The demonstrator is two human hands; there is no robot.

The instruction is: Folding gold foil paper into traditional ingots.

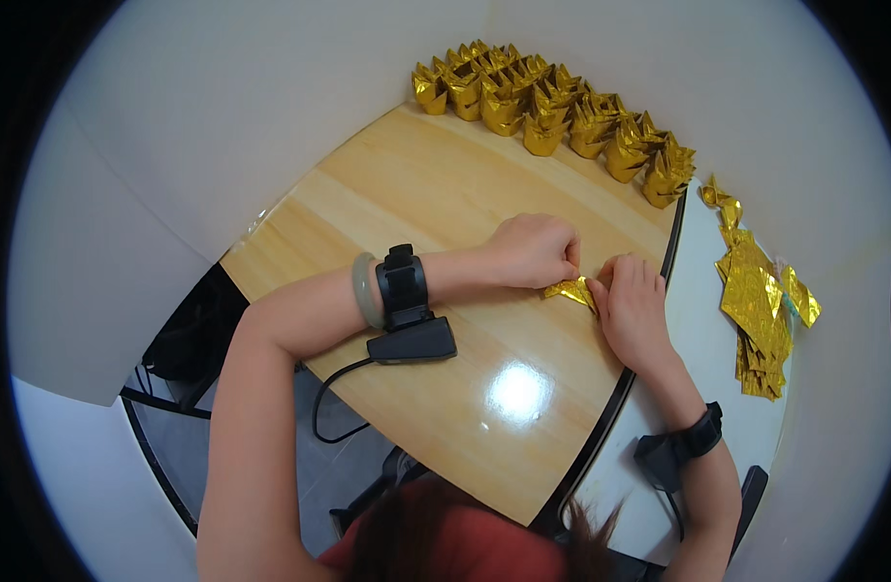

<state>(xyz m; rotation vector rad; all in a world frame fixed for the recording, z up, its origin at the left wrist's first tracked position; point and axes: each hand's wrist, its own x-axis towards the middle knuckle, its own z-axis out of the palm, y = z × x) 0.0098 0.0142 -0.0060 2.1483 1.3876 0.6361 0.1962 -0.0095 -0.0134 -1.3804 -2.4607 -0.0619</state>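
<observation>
A small piece of folded gold foil paper (570,290) lies low over the wooden tabletop, between my two hands. My left hand (535,249) is closed, its fingertips pinching the paper's upper left side. From the right, my right hand (632,308) grips the other end with curled fingers and thumb. Part of the paper is hidden behind the fingers, so its full shape cannot be made out.
Rows of folded gold paper shapes (545,121) stand along the far edge of the wooden table (368,184). On the white surface (707,359) to the right lies a pile of gold foil sheets (754,301). Pale walls enclose the far side. A black cable hangs below my left wrist.
</observation>
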